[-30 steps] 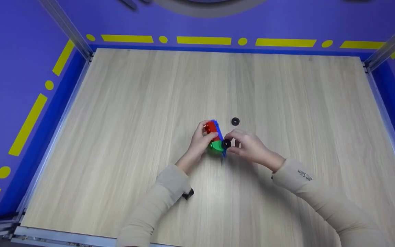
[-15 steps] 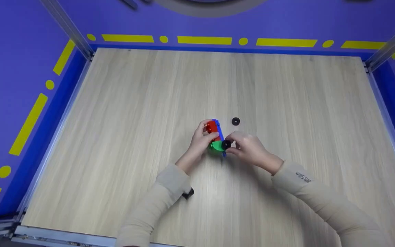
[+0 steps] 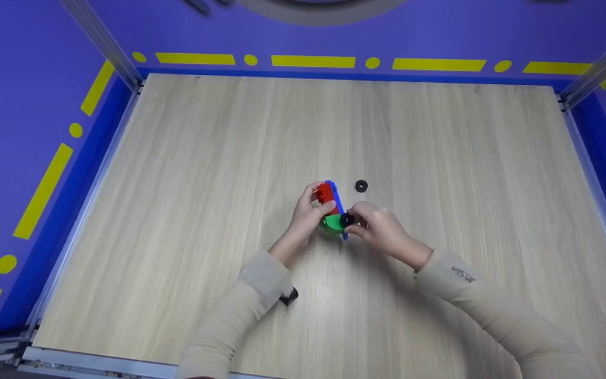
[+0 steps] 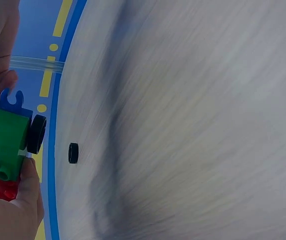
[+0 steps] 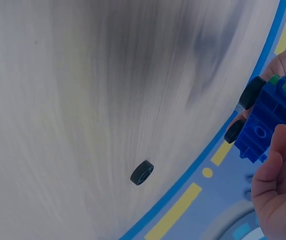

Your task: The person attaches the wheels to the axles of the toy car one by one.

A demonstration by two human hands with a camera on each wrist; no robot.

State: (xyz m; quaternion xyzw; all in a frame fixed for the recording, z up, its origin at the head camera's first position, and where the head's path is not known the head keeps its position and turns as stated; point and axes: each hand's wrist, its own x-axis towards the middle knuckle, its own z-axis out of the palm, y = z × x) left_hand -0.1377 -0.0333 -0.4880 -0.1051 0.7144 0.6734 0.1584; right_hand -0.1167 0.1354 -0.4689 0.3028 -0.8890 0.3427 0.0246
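Note:
A toy car of building blocks sits in my left hand (image 3: 303, 215), whose thumb and fingers grip its red block (image 3: 325, 193). The car has a blue base (image 5: 265, 120), a rounded green block (image 4: 3, 135) and a blue hook at one end. My right hand (image 3: 384, 229) pinches a black wheel (image 3: 347, 220) against the base beside the green block. Two more wheels, one being a black wheel (image 5: 253, 92), show on the car's opposite side in the right wrist view. Fingers partly hide the pinched wheel, so its fit on the axle cannot be seen.
One loose black wheel (image 3: 361, 186) lies on the wooden tabletop (image 3: 229, 158), just beyond my right hand. Blue panels (image 3: 313, 37) with yellow markings wall the far side and both flanks. A small black object (image 3: 288, 296) shows at my left cuff.
My right hand shifts slightly toward the car, its fingers closer about the wheel. The car's far end rises a little in view. The loose wheel stays where it was.

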